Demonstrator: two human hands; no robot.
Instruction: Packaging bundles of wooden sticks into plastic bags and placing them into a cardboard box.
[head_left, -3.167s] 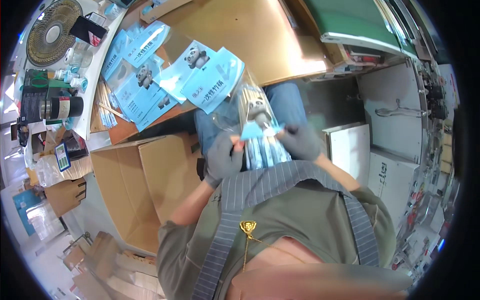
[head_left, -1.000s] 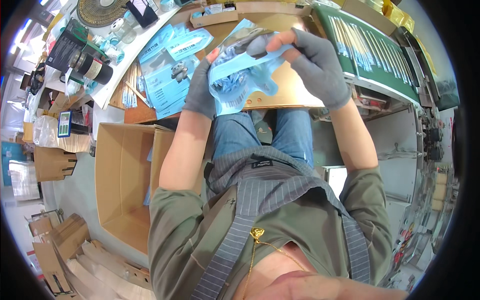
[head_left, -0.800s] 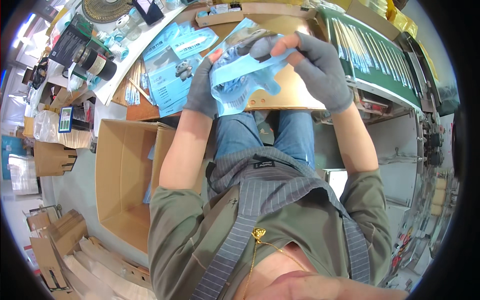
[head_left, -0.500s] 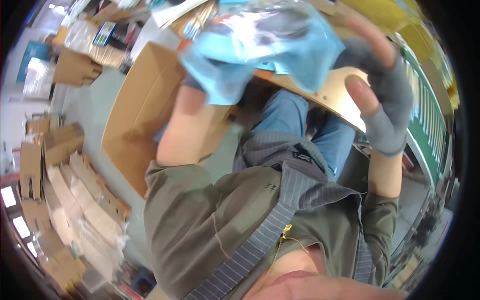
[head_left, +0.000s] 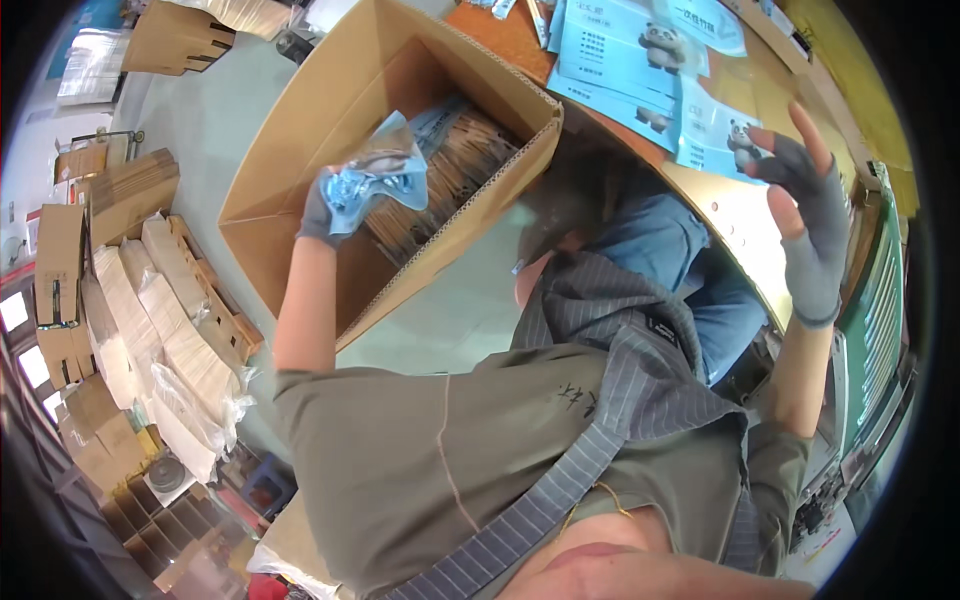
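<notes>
My left hand point(head_left: 318, 212), in a grey fingerless glove, grips a crumpled blue and clear plastic bag point(head_left: 372, 190). It holds the bag inside a tall open cardboard box point(head_left: 275, 205), above several long, thin tan packets point(head_left: 440, 185) packed against one wall. What the bag contains, I cannot tell. Over the table's right part, my right hand point(head_left: 812, 225) is raised in a matching glove, thumb and fingers apart, with nothing in it. Flat blue printed bags point(head_left: 625, 75) with a panda picture lie overlapping on the table beside its fingertips; whether they touch is unclear.
The wooden table point(head_left: 720, 205) runs along my front right, its edge close to my knees. Long wrapped tan bundles point(head_left: 165, 345) and cardboard cartons point(head_left: 60, 240) stand on the left. A green slatted rack point(head_left: 875, 320) is at the far right.
My left hand has carried the blue bag from over the table down and left into the cardboard box. My right hand stays raised and open. My view has swung, uncovering the bags on the table.
</notes>
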